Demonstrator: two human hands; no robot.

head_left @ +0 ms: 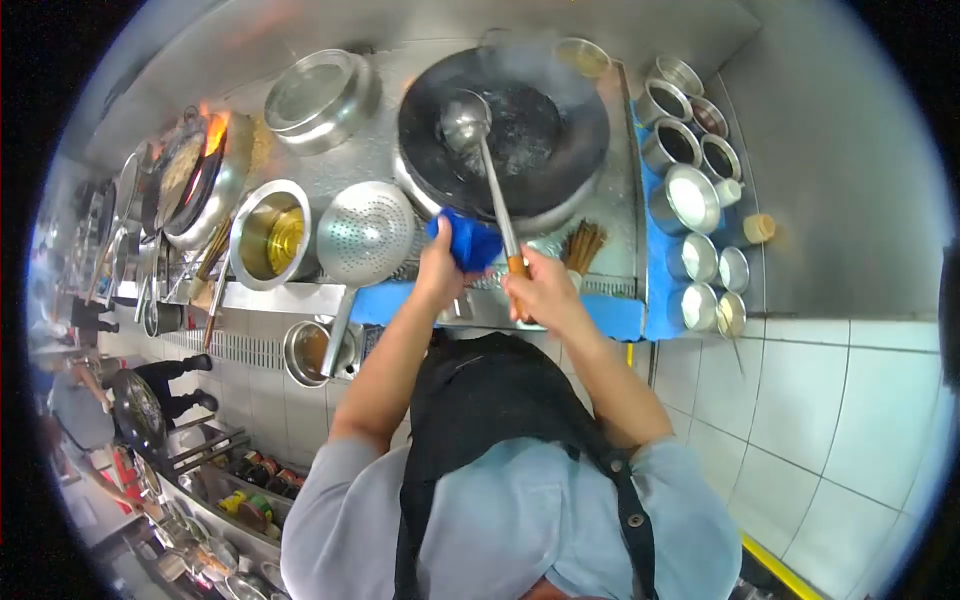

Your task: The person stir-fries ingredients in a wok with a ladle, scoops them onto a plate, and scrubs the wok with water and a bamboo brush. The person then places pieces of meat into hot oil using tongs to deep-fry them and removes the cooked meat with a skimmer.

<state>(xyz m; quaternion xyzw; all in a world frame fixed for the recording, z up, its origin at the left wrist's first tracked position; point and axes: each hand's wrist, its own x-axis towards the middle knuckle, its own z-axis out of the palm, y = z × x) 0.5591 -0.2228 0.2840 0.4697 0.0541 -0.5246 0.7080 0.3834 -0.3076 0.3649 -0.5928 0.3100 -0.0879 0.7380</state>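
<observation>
A large black wok [430, 110] sits on the stove, with steam over it. My right hand [545, 290] is wrapped round the wooden handle of a metal ladle [465, 122], whose bowl rests inside the wok. Bunched in my left hand [438, 268] is a blue cloth [468, 240], pressed at the wok's near edge. A perforated strainer [365, 232] lies to the left of that hand. Behind my right hand stands a bamboo brush [584, 246].
Metal seasoning pots [692, 198] line the right side. At left are a pot of yellow oil [285, 240], a lidded pot [318, 95] and another wok [185, 180] beside flames. A co-worker [80, 410] stands at far left.
</observation>
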